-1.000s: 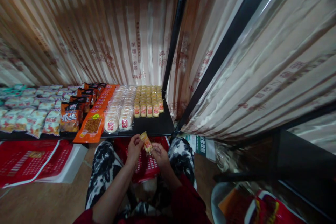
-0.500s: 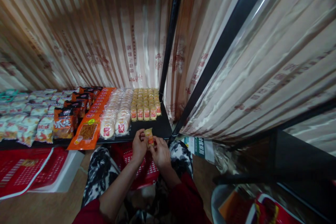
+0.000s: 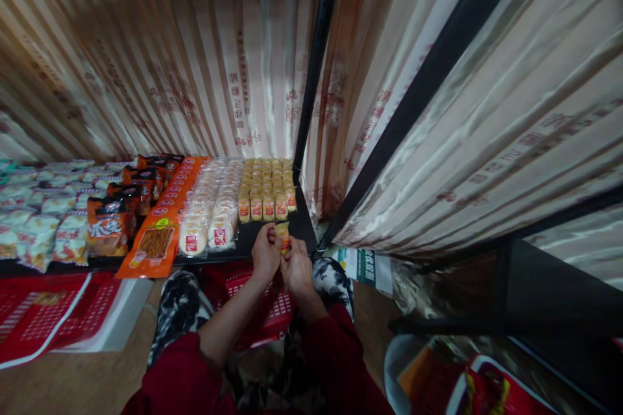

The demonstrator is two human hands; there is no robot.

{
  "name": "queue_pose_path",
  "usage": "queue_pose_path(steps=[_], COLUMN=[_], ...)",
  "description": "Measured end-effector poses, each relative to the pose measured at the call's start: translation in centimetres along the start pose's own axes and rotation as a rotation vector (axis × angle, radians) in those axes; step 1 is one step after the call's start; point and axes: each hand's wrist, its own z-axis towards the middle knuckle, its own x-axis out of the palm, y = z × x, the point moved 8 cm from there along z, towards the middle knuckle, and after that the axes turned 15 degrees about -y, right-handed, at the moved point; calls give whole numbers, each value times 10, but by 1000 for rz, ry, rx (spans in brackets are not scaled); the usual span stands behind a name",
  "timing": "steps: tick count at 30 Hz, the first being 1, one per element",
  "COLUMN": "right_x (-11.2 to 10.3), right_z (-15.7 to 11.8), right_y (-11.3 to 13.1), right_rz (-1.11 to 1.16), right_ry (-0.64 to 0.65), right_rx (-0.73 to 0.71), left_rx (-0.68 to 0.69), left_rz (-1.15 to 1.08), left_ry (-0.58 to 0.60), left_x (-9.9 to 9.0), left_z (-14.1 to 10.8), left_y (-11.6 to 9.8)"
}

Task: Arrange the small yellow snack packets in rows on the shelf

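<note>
A small yellow snack packet (image 3: 283, 232) with a red label is pinched between both hands, just over the front edge of the black shelf (image 3: 305, 228). My left hand (image 3: 267, 253) grips its left side, and my right hand (image 3: 296, 266) has its lower right side. Behind it, rows of like yellow packets (image 3: 267, 206) stand close together on the shelf. Left of those lie two rows of round white wrapped biscuits (image 3: 224, 233). Beneath my hands a red basket (image 3: 265, 318) sits between my knees, partly hidden by my forearms.
Left along the shelf are a flat orange snack bag (image 3: 150, 246), orange-and-black bags (image 3: 109, 227) and several white bags (image 3: 71, 240). A second red basket (image 3: 58, 318) stands at lower left. Black posts (image 3: 318, 78) rise before the pleated curtain (image 3: 263, 65). A bin (image 3: 392, 376) stands lower right.
Both hands have moved slightly forward with the yellow packet, closer to the rows on the shelf. The view has shifted a little.
</note>
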Motion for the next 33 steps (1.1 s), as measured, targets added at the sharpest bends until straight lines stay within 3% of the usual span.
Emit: queue_pose_path(steps=[13, 17, 23, 33], right_x=[8, 13, 16, 22], right_z=[33, 40, 53, 75], right_y=[-25, -30, -36, -42], right_rz=[124, 136, 143, 112], right_ry=[-237, -293, -398, -420], right_rx=[77, 80, 57, 80], left_rx=[44, 116, 345, 440], left_rz=[-174, -28, 240, 362], left_ry=[172, 165, 198, 287], left_x=[37, 38, 38, 46], left_z=[9, 13, 17, 19], left_y=[-11, -14, -22, -12])
